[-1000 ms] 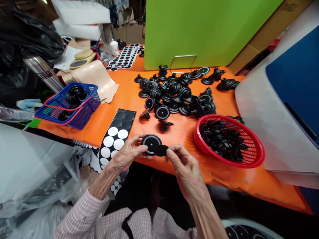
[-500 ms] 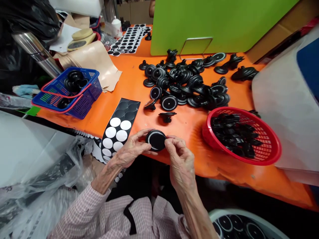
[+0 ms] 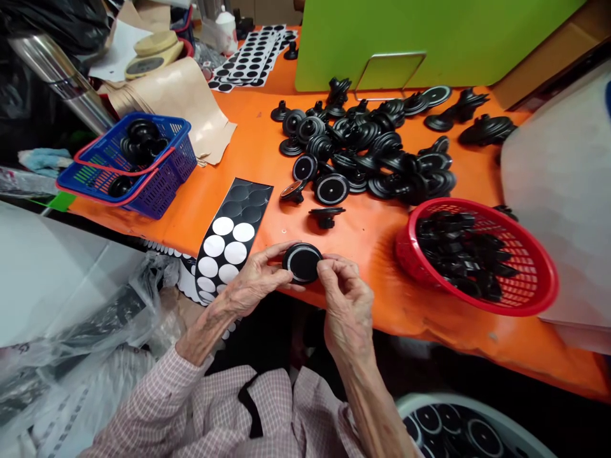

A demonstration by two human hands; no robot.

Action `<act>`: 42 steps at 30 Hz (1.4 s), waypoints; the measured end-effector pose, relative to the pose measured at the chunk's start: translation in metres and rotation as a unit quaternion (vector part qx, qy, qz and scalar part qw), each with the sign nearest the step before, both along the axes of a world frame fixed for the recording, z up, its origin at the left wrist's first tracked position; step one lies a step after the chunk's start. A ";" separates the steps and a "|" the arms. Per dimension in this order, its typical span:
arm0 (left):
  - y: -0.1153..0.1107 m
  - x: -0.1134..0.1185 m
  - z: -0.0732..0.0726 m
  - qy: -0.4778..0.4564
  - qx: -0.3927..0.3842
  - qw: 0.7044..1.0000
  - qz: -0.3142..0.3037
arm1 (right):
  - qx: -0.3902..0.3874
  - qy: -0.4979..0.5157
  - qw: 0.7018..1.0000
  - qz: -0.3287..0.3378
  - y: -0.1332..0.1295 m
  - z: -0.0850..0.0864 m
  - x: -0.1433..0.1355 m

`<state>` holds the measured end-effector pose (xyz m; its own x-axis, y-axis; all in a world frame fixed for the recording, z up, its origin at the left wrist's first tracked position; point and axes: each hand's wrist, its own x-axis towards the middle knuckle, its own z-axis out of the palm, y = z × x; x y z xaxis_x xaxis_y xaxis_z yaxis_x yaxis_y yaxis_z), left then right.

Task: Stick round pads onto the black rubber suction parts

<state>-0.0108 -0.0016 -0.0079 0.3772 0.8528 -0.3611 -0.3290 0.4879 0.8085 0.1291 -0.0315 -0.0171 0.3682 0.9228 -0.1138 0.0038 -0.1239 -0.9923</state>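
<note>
My left hand [image 3: 252,283] grips a black round base [image 3: 289,253] by its left edge, thumb in front and fingers behind. A black round sticker [image 3: 306,264] covers most of the base's face; a pale ring shows along its left and lower side. At the right edge, my right hand [image 3: 347,298] is closed in a pinch on the sticker's rim; the fingertips partly hide the contact. Left of my hands lies a sticker sheet [image 3: 237,252], with white circles and black backing. Just beyond my hands a similar black base [image 3: 326,217] rests face up on its stem.
Many black stemmed bases [image 3: 363,149] are heaped on the orange table [image 3: 258,137]. A red basket [image 3: 548,286] of black parts stands right, a blue basket [image 3: 179,152] left. A green board [image 3: 443,38] rises behind. Below right is a white tub [image 3: 415,402] holding round parts.
The camera view has shifted slightly, so the table things appear displaced. Both hands keep the same hold on the base and sticker, with little visible movement.
</note>
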 end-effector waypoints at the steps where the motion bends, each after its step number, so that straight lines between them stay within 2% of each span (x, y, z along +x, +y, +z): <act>1: 0.000 0.000 0.000 0.002 -0.001 1.000 0.000 | 0.001 -0.013 1.000 -0.002 0.000 0.001 0.000; 6: -0.001 0.000 0.000 0.002 0.005 1.000 -0.005 | 0.030 -0.091 0.995 -0.016 0.001 0.003 -0.004; 11: 0.000 0.004 0.006 -0.001 -0.014 1.000 0.014 | 0.073 -0.173 0.982 -0.027 0.000 0.000 -0.008; 13: 0.001 0.007 0.007 0.000 -0.013 0.999 0.031 | 0.112 -0.233 0.966 -0.027 0.000 -0.003 -0.010; 18: -0.001 0.010 0.003 0.014 -0.005 0.998 0.067 | 0.200 -0.391 0.898 -0.027 0.000 -0.013 -0.013; 23: -0.005 0.007 0.004 0.033 0.003 0.995 0.092 | 0.207 -0.425 0.881 -0.021 0.002 -0.023 -0.020; 25: -0.004 0.004 0.005 0.029 0.003 0.995 0.092 | 0.198 -0.406 0.892 -0.020 0.002 -0.023 -0.022; 28: -0.004 -0.001 0.006 0.024 0.001 0.995 0.093 | 0.144 -0.305 0.941 -0.020 0.004 -0.015 -0.020; 30: -0.006 -0.008 0.007 0.022 0.005 0.995 0.097 | 0.070 -0.188 0.979 0.042 0.007 -0.002 -0.016; 31: -0.007 -0.011 0.007 0.019 0.007 0.995 0.096 | 0.030 -0.130 0.987 0.091 0.010 0.005 -0.014; 33: -0.006 -0.022 0.009 0.012 0.014 0.996 0.091 | -0.024 -0.042 0.981 0.187 0.021 0.019 -0.014; 35: 0.003 -0.040 0.013 0.032 0.034 0.994 0.099 | -0.027 0.001 0.970 0.242 0.041 0.028 -0.023; 37: 0.021 -0.069 0.028 0.083 0.069 0.985 0.135 | 0.006 0.032 0.958 0.285 0.069 0.038 -0.050; 40: 0.046 -0.123 0.073 0.164 0.126 0.955 0.211 | 0.066 0.110 0.931 0.343 0.110 0.064 -0.113; 41: 0.050 -0.140 0.090 0.197 0.143 0.942 0.233 | 0.086 0.153 0.917 0.357 0.121 0.075 -0.134; 42: 0.053 -0.154 0.104 0.292 0.177 0.903 0.262 | 0.101 0.198 0.902 0.371 0.130 0.086 -0.151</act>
